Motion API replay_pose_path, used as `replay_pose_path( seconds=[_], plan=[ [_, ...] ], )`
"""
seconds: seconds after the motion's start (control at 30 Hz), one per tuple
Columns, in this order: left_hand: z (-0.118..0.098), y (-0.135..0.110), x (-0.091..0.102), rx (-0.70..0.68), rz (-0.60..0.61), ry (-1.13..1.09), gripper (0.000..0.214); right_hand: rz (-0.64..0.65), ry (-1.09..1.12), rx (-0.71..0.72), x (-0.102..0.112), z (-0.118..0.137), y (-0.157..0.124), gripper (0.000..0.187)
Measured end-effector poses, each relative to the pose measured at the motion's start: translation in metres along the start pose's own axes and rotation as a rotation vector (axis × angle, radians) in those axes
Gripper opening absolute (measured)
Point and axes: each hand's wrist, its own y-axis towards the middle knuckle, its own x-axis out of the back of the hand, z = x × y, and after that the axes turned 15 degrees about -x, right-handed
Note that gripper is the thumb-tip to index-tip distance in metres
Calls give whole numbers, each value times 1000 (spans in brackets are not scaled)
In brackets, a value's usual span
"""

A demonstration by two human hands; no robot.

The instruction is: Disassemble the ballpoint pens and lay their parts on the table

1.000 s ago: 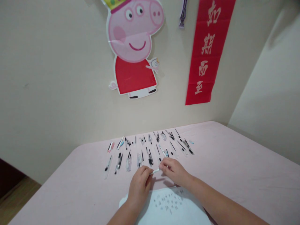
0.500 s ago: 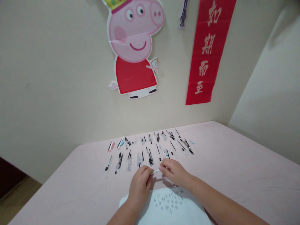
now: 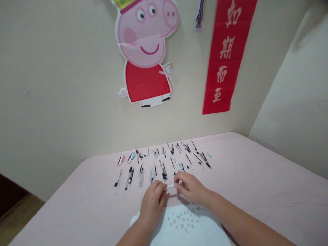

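Both my hands meet over the pink table [image 3: 256, 191] and pinch a thin white pen part [image 3: 169, 186] between them. My left hand [image 3: 152, 201] grips its left end with curled fingers. My right hand [image 3: 191, 187] pinches its right end with thumb and fingertips. Just beyond my hands, several pens and pen parts [image 3: 164, 160] lie in two rows across the table. A white sheet of paper [image 3: 184, 225] with small handwriting lies under my wrists at the near edge.
A cartoon pig cut-out [image 3: 146, 54] and a red banner with gold characters [image 3: 225, 58] hang on the wall behind the table. The table's left edge drops to a wooden floor [image 3: 15, 215]. A second wall closes in at the right.
My right hand has shifted slightly along the white part; otherwise both hands stay in place holding it. The view has barely moved.
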Motion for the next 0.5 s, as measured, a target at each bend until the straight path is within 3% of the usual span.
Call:
replay_pose_path(
  seconds=[0.17, 0.3, 0.5],
  plan=[
    [-1, 1, 0, -1, 14, 2, 17, 14, -61, -1, -2, -4, 1, 19],
    [-1, 0, 1, -3, 7, 14, 16, 19, -16, -17, 0, 0, -1, 2],
    [0, 0, 1, -37, 27, 71, 17, 51, 30, -24, -1, -2, -1, 4]
  ],
)
